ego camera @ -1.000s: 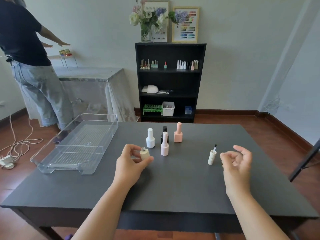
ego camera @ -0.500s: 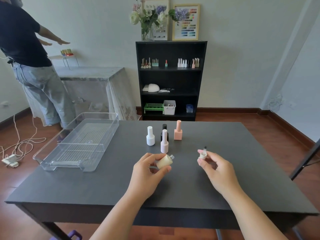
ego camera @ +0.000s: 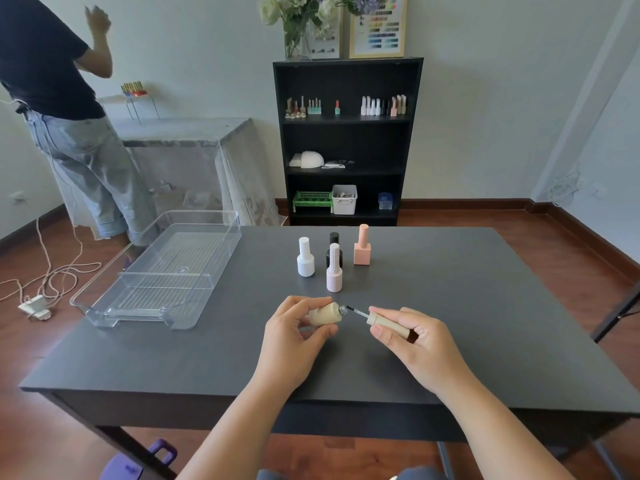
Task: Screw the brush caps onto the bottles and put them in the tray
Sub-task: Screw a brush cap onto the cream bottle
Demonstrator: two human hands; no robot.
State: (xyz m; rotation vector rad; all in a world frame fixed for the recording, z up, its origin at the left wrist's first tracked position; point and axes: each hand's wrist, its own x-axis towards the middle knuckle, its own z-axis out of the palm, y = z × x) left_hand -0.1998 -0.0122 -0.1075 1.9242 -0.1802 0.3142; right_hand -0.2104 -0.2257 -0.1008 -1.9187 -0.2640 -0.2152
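Note:
My left hand [ego camera: 294, 336] holds a cream bottle [ego camera: 325, 313] tilted on its side, its open silver neck facing right. My right hand [ego camera: 414, 344] grips the matching cream brush cap [ego camera: 381, 321], whose dark brush tip sits just at the bottle's mouth. Both are held above the dark grey table [ego camera: 467, 341]. Farther back stand capped bottles: white [ego camera: 305, 258], black [ego camera: 334, 249] partly hidden, ribbed pale pink [ego camera: 334, 269] and peach [ego camera: 362, 245]. A clear plastic tray [ego camera: 114, 299] lies empty at the table's left.
A person in a dark shirt and jeans [ego camera: 65, 133] stands at the far left beside a draped table [ego camera: 187, 154]. A black shelf [ego camera: 346, 140] with small bottles stands against the back wall. Cables lie on the floor at left.
My hands have come together: the right hand brought the brush cap from the right to the neck of the bottle. The left hand has tilted the bottle further sideways.

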